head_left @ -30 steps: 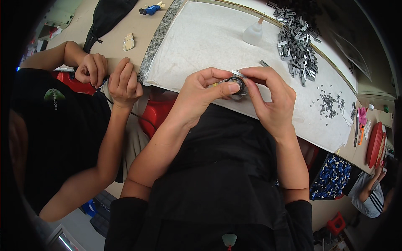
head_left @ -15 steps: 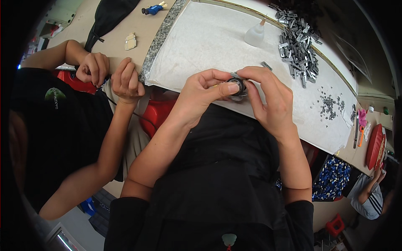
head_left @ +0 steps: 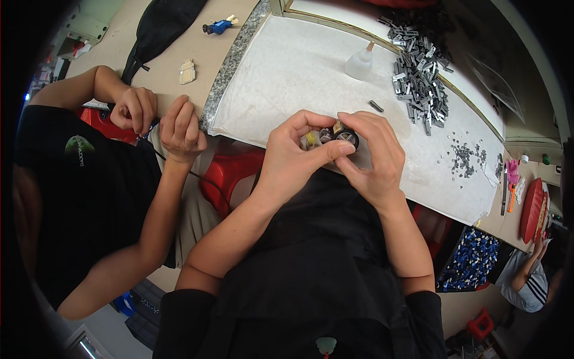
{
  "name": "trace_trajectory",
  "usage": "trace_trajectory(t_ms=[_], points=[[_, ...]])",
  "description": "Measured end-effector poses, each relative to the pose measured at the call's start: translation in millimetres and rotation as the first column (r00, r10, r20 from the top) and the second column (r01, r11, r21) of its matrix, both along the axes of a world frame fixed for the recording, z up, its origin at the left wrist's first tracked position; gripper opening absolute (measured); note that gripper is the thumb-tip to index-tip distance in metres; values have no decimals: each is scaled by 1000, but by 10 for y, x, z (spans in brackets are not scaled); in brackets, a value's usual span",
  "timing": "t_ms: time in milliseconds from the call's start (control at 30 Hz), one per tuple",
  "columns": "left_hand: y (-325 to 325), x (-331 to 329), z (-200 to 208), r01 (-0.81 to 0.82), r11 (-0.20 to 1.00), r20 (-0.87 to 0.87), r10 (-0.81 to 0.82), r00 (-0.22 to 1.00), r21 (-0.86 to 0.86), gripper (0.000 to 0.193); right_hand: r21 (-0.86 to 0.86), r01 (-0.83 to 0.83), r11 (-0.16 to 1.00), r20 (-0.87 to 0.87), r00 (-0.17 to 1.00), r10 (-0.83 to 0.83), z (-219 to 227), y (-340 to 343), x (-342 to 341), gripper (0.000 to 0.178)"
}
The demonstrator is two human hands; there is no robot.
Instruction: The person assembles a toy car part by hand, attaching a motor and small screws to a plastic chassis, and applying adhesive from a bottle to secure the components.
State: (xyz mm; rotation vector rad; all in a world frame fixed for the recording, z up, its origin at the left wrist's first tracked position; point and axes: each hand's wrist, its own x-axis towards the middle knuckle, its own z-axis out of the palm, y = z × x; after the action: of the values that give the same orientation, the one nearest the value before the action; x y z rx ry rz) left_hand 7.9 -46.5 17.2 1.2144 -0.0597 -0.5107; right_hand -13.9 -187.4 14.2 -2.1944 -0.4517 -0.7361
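Note:
Between the fingertips of both my hands is a small assembly with a black-rimmed, wheel-like round part (head_left: 348,139) and yellowish and dark bits beside it. My left hand (head_left: 293,155) is closed round its left side, thumb pressed near the round part. From the right, my right hand (head_left: 380,158) grips the rim with bent fingers and thumb. My fingers cover much of the assembly, so its exact kind cannot be made out. Both hands are over the near edge of the white-covered table (head_left: 269,78). A single dark grey piece (head_left: 375,106) lies just beyond them.
A clear squeeze bottle (head_left: 360,63) stands beyond my hands. A heap of grey metal pieces (head_left: 421,84) and scattered small bits (head_left: 466,158) lie to the right. At the left, another person's hands (head_left: 179,131) are near a beige part (head_left: 187,72) and a small blue figure (head_left: 220,24).
The assembly has turned in my fingers, so more of its yellowish side shows. The whole view has shifted a little, with the table lower in it.

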Motion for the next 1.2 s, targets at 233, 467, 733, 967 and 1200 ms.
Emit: trace_trajectory(t_ms=[233, 467, 733, 967, 1200], points=[[-5, -66, 70, -26, 992, 199, 1, 980, 121, 35, 105, 12, 994, 84, 996, -21, -90, 28, -23, 48], [71, -116, 43, -28, 999, 227, 38, 973, -46, 30, 242, -9, 970, 60, 998, -6, -102, 32, -34, 44], [110, -97, -5, -13, 996, 170, 28, 985, -87, 26, 223, -1, 975, 8, 1000, -1, -58, 49, -32, 43], [112, -40, -12, -5, 1000, 81, 7, 997, -27, 25, 206, 20, 978, -143, 990, 10, -51, 14, -24, 43], [93, -115, -6, -25, 1000, 277, 27, 961, -12, 25, 186, -88, 979, -53, 994, 99, -11, -58, -34, 44]])
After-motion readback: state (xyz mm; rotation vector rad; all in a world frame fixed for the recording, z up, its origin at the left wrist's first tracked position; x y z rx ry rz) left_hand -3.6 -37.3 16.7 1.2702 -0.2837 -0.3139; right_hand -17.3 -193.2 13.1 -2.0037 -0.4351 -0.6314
